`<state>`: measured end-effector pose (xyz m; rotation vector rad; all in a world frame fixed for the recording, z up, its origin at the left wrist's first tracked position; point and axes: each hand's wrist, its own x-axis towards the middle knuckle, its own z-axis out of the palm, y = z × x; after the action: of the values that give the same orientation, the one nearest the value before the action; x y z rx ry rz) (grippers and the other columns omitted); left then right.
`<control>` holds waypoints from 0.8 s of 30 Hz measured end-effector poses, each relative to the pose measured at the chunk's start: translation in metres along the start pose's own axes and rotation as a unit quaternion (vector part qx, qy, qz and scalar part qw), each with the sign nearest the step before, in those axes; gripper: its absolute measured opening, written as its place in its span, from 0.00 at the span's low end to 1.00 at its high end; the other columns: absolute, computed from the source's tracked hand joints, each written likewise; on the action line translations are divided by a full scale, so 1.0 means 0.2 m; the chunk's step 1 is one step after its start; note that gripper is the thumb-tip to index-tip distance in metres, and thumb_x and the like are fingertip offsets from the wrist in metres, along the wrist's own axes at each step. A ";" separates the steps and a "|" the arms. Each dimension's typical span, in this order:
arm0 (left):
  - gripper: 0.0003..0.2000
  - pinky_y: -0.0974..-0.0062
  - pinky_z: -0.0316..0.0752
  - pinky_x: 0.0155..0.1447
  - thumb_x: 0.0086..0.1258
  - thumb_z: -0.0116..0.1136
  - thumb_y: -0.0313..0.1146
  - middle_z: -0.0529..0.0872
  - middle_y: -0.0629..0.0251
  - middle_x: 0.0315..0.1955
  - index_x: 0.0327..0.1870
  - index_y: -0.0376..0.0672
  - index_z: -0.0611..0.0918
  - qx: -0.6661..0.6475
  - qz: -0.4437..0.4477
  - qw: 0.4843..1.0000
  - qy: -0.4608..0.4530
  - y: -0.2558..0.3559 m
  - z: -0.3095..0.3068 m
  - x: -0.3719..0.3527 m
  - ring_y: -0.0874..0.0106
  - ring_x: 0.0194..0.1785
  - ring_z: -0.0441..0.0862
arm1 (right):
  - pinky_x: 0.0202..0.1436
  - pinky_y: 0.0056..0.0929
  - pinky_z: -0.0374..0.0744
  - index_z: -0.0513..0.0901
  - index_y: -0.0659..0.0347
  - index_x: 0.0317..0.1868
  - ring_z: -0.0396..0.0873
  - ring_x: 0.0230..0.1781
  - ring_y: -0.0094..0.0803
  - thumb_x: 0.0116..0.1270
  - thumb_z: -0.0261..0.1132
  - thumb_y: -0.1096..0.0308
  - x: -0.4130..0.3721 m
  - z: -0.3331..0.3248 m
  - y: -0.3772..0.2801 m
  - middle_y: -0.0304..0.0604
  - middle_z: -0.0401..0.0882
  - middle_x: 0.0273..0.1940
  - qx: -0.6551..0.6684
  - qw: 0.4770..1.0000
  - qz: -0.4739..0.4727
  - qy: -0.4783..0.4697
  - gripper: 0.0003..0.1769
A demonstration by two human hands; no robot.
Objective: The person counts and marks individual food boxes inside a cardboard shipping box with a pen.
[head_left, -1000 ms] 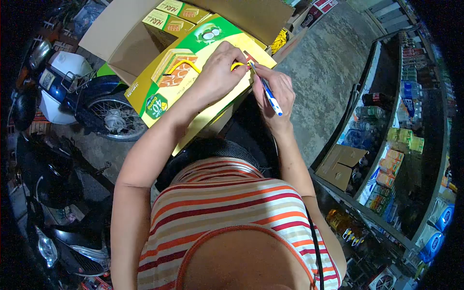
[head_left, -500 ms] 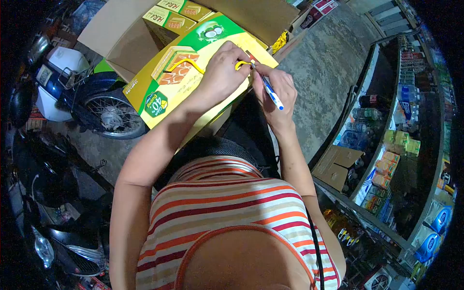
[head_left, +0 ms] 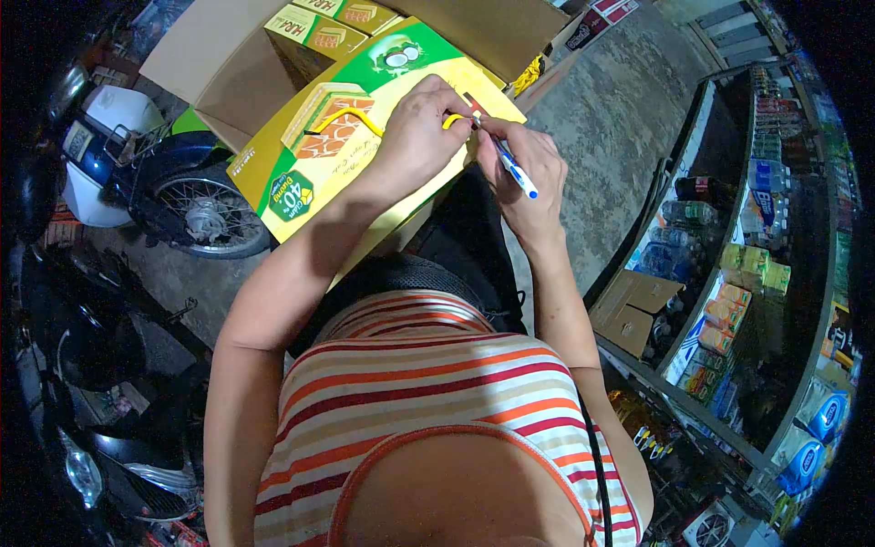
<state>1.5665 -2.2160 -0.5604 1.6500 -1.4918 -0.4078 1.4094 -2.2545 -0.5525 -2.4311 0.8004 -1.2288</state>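
Note:
My left hand (head_left: 421, 132) is closed in a pinch on a yellow cord (head_left: 358, 113), whose free end curves out over the box to the left. A short loop of the cord shows between my two hands. My right hand (head_left: 530, 173) is closed around a white-and-blue pen (head_left: 515, 171); its tip points up towards my left fingers, near the cord. Both hands are just above the printed yellow-and-green carton (head_left: 273, 169), close to its right end. My fingers hide the exact spot where pen and cord meet.
Behind lies an open cardboard box (head_left: 196, 55) with smaller snack boxes (head_left: 314, 32) in it. More yellow cord (head_left: 527, 77) hangs at its right. Motorbikes (head_left: 205, 205) stand at the left. A shelf (head_left: 729, 273) with bottles and packets runs along the right.
My right hand and the pen have shifted slightly, the pen's lower end moving up a little. My left hand keeps its pinch on the cord.

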 end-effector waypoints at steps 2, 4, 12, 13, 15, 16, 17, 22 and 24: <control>0.06 0.73 0.74 0.43 0.59 0.61 0.28 0.79 0.61 0.34 0.33 0.36 0.84 0.004 -0.002 1.000 0.004 0.00 0.00 0.00 0.67 0.38 0.79 | 0.39 0.36 0.76 0.82 0.59 0.38 0.82 0.31 0.42 0.58 0.69 0.70 0.01 -0.02 -0.01 0.45 0.83 0.30 -0.002 1.000 0.008 -0.019 0.07; 0.06 0.73 0.74 0.44 0.59 0.61 0.28 0.79 0.61 0.34 0.33 0.36 0.84 0.003 0.001 1.000 0.000 0.00 0.00 0.00 0.67 0.38 0.79 | 0.41 0.35 0.78 0.83 0.59 0.39 0.82 0.31 0.44 0.58 0.70 0.69 0.02 -0.03 -0.02 0.47 0.83 0.30 -0.004 0.999 0.015 -0.038 0.09; 0.06 0.71 0.75 0.45 0.59 0.62 0.29 0.79 0.60 0.34 0.34 0.36 0.84 0.003 0.005 1.000 -0.010 0.00 -0.02 -0.01 0.65 0.39 0.79 | 0.36 0.38 0.77 0.80 0.59 0.35 0.82 0.30 0.42 0.59 0.68 0.67 0.03 -0.05 -0.01 0.46 0.83 0.30 -0.009 0.998 0.011 -0.065 0.07; 0.07 0.71 0.75 0.44 0.58 0.62 0.29 0.79 0.59 0.34 0.34 0.36 0.83 0.000 -0.006 1.000 -0.016 -0.01 -0.03 0.00 0.65 0.39 0.79 | 0.36 0.38 0.77 0.80 0.59 0.35 0.82 0.30 0.42 0.59 0.68 0.67 0.02 -0.05 -0.01 0.46 0.83 0.30 -0.010 0.998 0.011 -0.065 0.07; 0.07 0.71 0.75 0.44 0.58 0.63 0.29 0.80 0.59 0.34 0.34 0.36 0.83 -0.002 -0.017 1.000 -0.021 -0.01 -0.03 0.00 0.65 0.39 0.80 | 0.34 0.39 0.78 0.81 0.59 0.35 0.82 0.29 0.44 0.60 0.68 0.65 0.01 -0.05 0.00 0.46 0.83 0.29 0.032 0.993 0.099 -0.054 0.08; 0.07 0.71 0.75 0.44 0.58 0.63 0.30 0.79 0.59 0.34 0.34 0.36 0.83 -0.001 -0.012 1.000 -0.014 -0.02 -0.03 0.00 0.65 0.38 0.79 | 0.34 0.39 0.78 0.81 0.59 0.35 0.82 0.29 0.44 0.60 0.68 0.65 0.02 -0.05 0.00 0.46 0.83 0.29 0.032 0.993 0.098 -0.054 0.08; 0.07 0.71 0.75 0.43 0.58 0.63 0.30 0.79 0.59 0.34 0.34 0.36 0.83 -0.001 -0.007 1.000 -0.008 -0.02 -0.02 -0.01 0.65 0.38 0.79 | 0.34 0.39 0.78 0.81 0.59 0.35 0.82 0.29 0.45 0.60 0.68 0.65 0.02 -0.05 0.00 0.47 0.83 0.29 0.037 0.992 0.109 -0.053 0.08; 0.07 0.71 0.75 0.43 0.58 0.63 0.30 0.79 0.59 0.34 0.34 0.36 0.83 0.007 -0.003 1.000 -0.009 -0.01 -0.02 -0.01 0.65 0.38 0.79 | 0.34 0.39 0.79 0.81 0.58 0.34 0.82 0.28 0.45 0.61 0.69 0.64 0.03 -0.04 0.01 0.47 0.83 0.28 0.055 0.989 0.126 -0.053 0.08; 0.07 0.71 0.75 0.43 0.58 0.63 0.30 0.79 0.59 0.34 0.34 0.36 0.83 0.010 -0.007 1.000 -0.012 -0.01 -0.02 -0.01 0.65 0.38 0.79 | 0.34 0.38 0.79 0.81 0.59 0.34 0.82 0.28 0.45 0.61 0.69 0.64 0.03 -0.04 0.01 0.47 0.83 0.28 0.047 0.991 0.114 -0.055 0.08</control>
<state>1.5712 -2.2127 -0.5603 1.6762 -1.5072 -0.4230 1.4051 -2.2598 -0.5455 -2.2389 0.9350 -1.0156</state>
